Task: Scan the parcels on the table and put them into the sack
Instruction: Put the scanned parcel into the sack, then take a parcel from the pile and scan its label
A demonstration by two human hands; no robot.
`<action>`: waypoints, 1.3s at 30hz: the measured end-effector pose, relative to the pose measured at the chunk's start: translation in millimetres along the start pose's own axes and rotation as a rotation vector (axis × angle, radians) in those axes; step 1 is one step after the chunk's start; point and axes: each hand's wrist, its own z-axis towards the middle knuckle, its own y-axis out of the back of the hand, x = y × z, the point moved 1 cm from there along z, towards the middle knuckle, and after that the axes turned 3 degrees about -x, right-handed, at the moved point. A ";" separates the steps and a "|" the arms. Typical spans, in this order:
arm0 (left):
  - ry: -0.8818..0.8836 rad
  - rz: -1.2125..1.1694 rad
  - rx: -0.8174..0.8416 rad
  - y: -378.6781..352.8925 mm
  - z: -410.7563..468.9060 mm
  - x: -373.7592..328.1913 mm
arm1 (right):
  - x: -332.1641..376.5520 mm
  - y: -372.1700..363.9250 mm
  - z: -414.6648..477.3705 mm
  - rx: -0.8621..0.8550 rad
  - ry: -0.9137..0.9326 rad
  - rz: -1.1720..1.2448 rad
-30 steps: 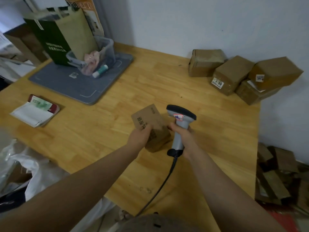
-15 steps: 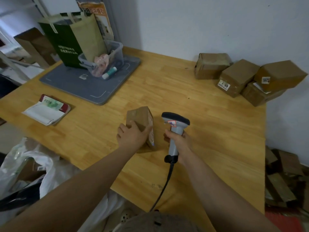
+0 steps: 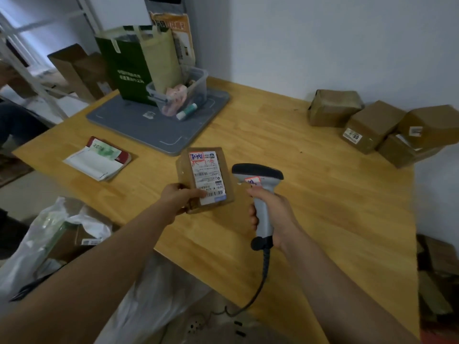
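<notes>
Left hand (image 3: 182,197): fingers are curled round the near left corner of a brown parcel (image 3: 186,167), thumb laid on the edge of its white label (image 3: 208,176). The parcel is held label-up near frame centre, over the table (image 3: 323,194); whether it rests on the wood cannot be told

Right hand (image 3: 273,212): fingers are wrapped round the grip of a grey scanner (image 3: 258,173). The scanner head is seen at 12 o'clock of this hand, just beside the parcel's right edge. A dark cable (image 3: 263,276) is led from the grip base toward 6 o'clock, off the table edge

Four more brown parcels (image 3: 372,125) are grouped at 2 o'clock, against the wall

At 11 o'clock a grey tray (image 3: 154,130) is noted, carrying a clear bin (image 3: 196,81) and a green bag (image 3: 129,65). A booklet (image 3: 99,161) is laid at 9 o'clock of the held parcel

The white sack (image 3: 37,239) is seen at 8 o'clock, below the table edge, mouth open, boxes visible inside
</notes>
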 end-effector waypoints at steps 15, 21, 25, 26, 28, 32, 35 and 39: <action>-0.183 -0.091 -0.091 74.3 1.3 0.9 | -2.3 -53.0 -33.7 0.156 0.106 -0.371; -0.215 -0.058 -0.128 85.4 3.7 4.4 | -0.1 -60.7 -36.0 0.176 0.111 -0.373; -0.214 -0.065 -0.144 88.3 5.7 5.7 | -2.0 -61.7 -35.2 0.185 0.111 -0.401; -0.213 -0.065 -0.146 88.5 6.1 5.7 | -2.5 -61.8 -34.9 0.187 0.111 -0.406; -0.209 -0.076 -0.143 88.5 7.4 6.1 | -3.2 -61.5 -34.6 0.192 0.110 -0.409; -0.198 -0.082 -0.133 88.6 8.8 7.2 | -3.3 -60.6 -34.0 0.187 0.105 -0.406; -0.199 -0.083 -0.133 87.2 8.2 6.8 | -3.3 -59.8 -34.3 0.189 0.104 -0.410; -0.200 -0.066 -0.138 86.5 7.9 5.8 | -2.8 -59.7 -35.4 0.195 0.112 -0.412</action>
